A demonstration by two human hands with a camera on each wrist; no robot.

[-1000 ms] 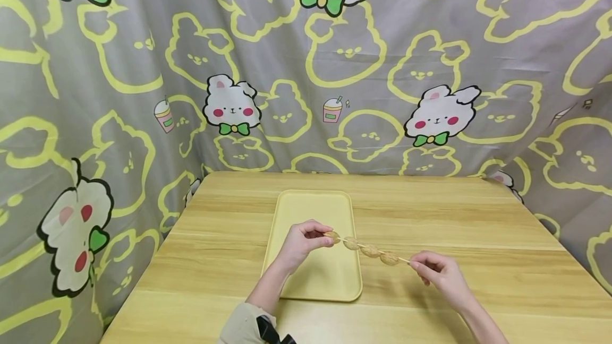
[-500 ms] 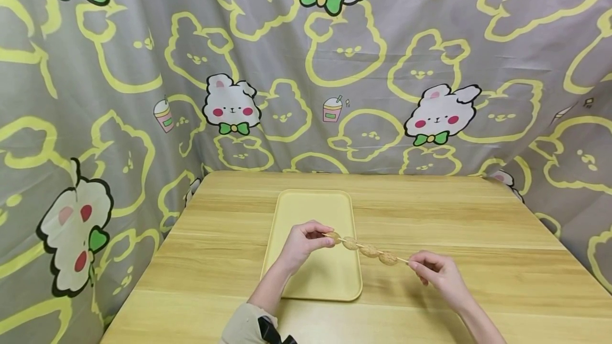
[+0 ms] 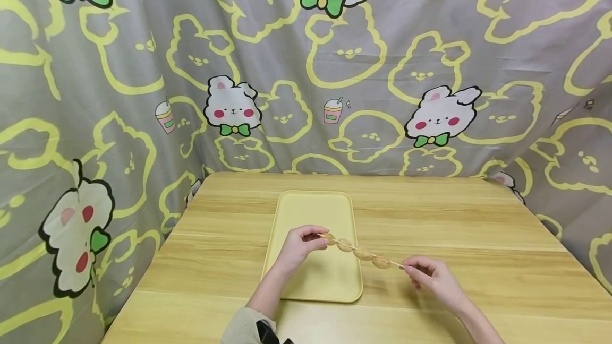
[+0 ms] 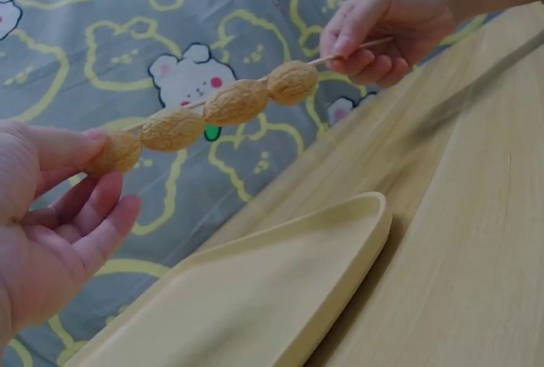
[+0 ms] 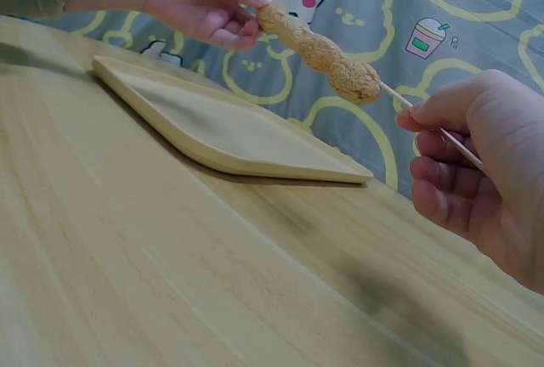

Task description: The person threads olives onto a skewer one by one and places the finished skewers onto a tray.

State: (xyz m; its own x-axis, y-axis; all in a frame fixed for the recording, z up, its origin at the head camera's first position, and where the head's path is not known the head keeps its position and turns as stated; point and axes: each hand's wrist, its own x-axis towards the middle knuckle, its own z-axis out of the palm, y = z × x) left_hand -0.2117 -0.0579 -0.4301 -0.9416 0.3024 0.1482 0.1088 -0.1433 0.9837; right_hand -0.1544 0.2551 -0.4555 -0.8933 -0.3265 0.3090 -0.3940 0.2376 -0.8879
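Note:
A skewer (image 3: 362,254) of several golden-brown, wrinkled oval balls is held slantwise above the table, its left end higher in the head view. My left hand (image 3: 297,247) pinches the ball (image 4: 116,153) at the far end between thumb and fingers. My right hand (image 3: 435,276) pinches the bare wooden stick (image 5: 393,93) at the other end, and the stick's tail runs back under the palm. Below the left hand lies a pale yellow rectangular tray (image 3: 315,207) with a low raised rim.
The tray sits on a light wood-grain table (image 3: 459,211). Behind the table and along its sides hangs a grey curtain (image 3: 287,68) with yellow outlines and cartoon rabbits.
Both hands have shifted slightly left together with the skewer, and the right hand is a little lower. The grips are the same, and the tray has stayed in place.

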